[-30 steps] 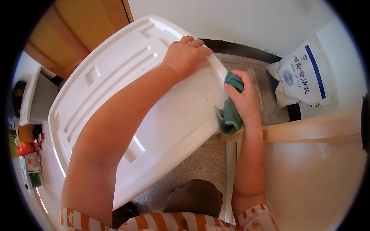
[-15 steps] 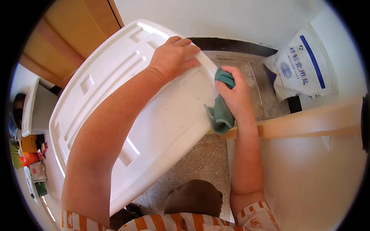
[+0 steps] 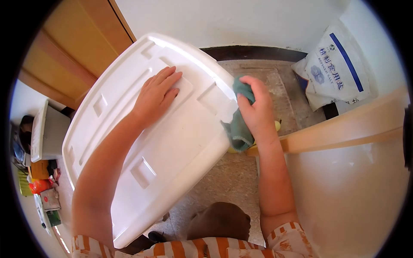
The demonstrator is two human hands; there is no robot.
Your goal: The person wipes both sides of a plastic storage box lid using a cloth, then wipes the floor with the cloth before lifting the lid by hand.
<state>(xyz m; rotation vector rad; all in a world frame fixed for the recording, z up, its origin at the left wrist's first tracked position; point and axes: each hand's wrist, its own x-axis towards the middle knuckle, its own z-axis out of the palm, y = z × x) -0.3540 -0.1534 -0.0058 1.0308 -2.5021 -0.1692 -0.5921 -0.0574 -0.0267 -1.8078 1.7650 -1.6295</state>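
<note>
A large white plastic lid point(image 3: 185, 133) with moulded recesses lies tilted across the middle of the head view. My left hand point(image 3: 157, 94) rests flat on its upper surface, fingers stretched and slightly apart. At the lid's right edge, my right hand point(image 3: 260, 105) grips a green cloth point(image 3: 241, 129) and presses it against the rim. The cloth's lower end hangs down beside the lid's corner. Whatever is under the lid is hidden from me.
To the right a white salt sack point(image 3: 333, 71) leans by the wall, behind a wooden-edged panel point(image 3: 327, 131). A wooden door point(image 3: 81, 38) stands at upper left. A grey bin point(image 3: 51, 131) and several small packages point(image 3: 49, 200) are at far left.
My left hand has slid left, away from the lid's far right edge, onto its middle. My right hand with the cloth has shifted slightly left. The lid appears a little lower in view.
</note>
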